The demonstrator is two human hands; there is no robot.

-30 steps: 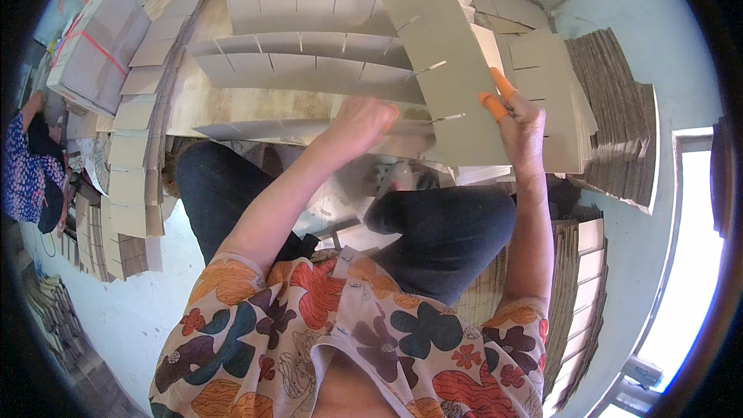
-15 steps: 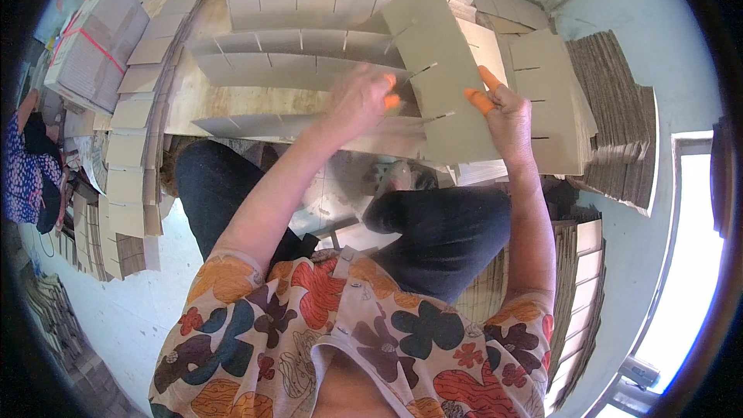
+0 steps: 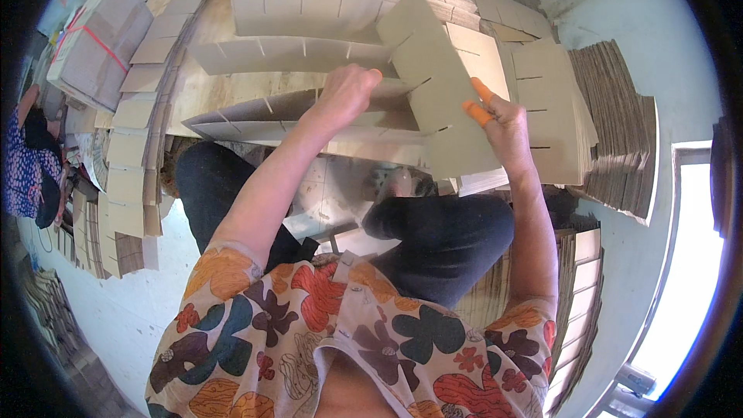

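While the flat grey slotted cardboard divider panel [image 3: 441,101] is kept tilted just right of the frame's centre, the left hand [image 3: 348,93] is seen to have been carried rightward across the work surface over the last second, from open space beside the panel to the panel's left edge. It is now closed into a loose fist at that edge, above the long slotted cardboard strips [image 3: 294,120] standing on their edges at centre frame; whether its fingers actually pinch the panel or a strip cannot be told, since the fingertips are hidden under the knuckles. The right hand [image 3: 499,120], with orange covers on 2 fingertips [image 3: 478,112], is clamped on the panel's right edge, fingers over the front face, much as it was 1 second ago. The panel itself has been lowered slightly and turned so that its cut slots face the upright strips. From this it is judged that the panel is being lined up for slotting across the strips, with both hands now at its edges. A stack of similar slotted panels [image 3: 553,108] lies just right of the right hand, and a thick pile of brown corrugated sheets [image 3: 619,131] is seen at the right edge. A bundled stack of cardboard tied with red string [image 3: 97,31] rests at upper left.
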